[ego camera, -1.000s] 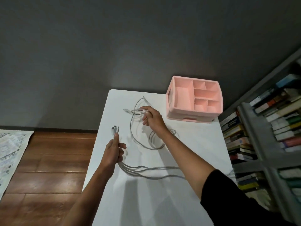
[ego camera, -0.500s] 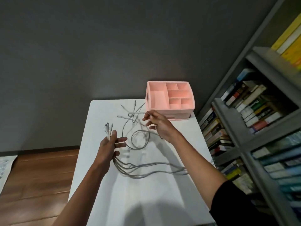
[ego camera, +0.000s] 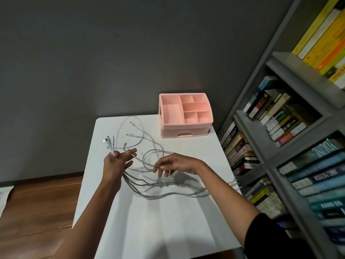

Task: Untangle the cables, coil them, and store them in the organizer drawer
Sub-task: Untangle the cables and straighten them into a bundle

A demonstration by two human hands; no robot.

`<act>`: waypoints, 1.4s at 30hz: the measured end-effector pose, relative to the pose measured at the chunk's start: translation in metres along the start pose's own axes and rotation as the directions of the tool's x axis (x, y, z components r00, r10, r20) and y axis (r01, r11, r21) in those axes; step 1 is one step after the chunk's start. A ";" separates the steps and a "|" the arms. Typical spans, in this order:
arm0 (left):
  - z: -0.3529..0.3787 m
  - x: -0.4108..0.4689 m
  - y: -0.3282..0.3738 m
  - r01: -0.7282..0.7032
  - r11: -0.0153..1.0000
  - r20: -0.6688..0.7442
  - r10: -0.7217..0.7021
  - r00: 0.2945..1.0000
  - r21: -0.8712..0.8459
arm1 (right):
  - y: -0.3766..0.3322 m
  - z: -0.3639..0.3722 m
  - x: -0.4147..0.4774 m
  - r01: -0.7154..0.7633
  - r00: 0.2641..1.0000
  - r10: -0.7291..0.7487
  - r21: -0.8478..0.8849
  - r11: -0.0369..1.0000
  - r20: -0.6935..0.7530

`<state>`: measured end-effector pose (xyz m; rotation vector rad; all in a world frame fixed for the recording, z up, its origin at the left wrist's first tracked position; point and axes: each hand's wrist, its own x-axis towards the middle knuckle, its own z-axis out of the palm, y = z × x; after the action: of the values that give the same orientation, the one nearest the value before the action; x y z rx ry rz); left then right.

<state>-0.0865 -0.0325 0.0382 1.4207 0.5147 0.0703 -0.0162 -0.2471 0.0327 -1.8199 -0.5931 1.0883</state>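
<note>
The person's left hand (ego camera: 113, 163) and right hand (ego camera: 179, 163) are bare, as are both forearms. A black fabric sleeve (ego camera: 265, 238) covers the right upper arm, its plain hem ending near the elbow. The left arm is bare as far as it shows.

The cables (ego camera: 194, 194) pass behind the right forearm (ego camera: 220, 186); their far ends are hidden past the counter (ego camera: 149, 230) edge. Connector types above the left hand (ego camera: 113, 163) are too small to tell. The bookshelf (ego camera: 308, 77) is cut off at the right edge.

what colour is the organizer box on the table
Pink; the organizer box shows best in the head view.
</note>
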 end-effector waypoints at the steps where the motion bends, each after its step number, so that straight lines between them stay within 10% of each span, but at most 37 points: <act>1: 0.001 -0.001 0.001 -0.008 1.000 0.003 0.008 1.000 0.001 | 0.002 -0.001 -0.001 -0.017 1.000 0.018 -0.021 1.000 0.026; 17: 0.026 -0.024 0.002 -0.033 0.990 0.340 -0.015 0.940 0.137 | -0.046 0.009 0.037 0.137 0.860 0.080 0.381 0.914 -0.503; 42: 0.038 -0.022 0.001 0.049 0.983 0.155 -0.021 0.988 -0.177 | -0.050 0.048 0.032 0.145 0.939 0.097 0.636 0.758 -0.330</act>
<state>-0.0913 -0.0753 0.0482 1.2281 0.3960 -0.0204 -0.0401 -0.1774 0.0531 -1.3146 0.0032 0.7847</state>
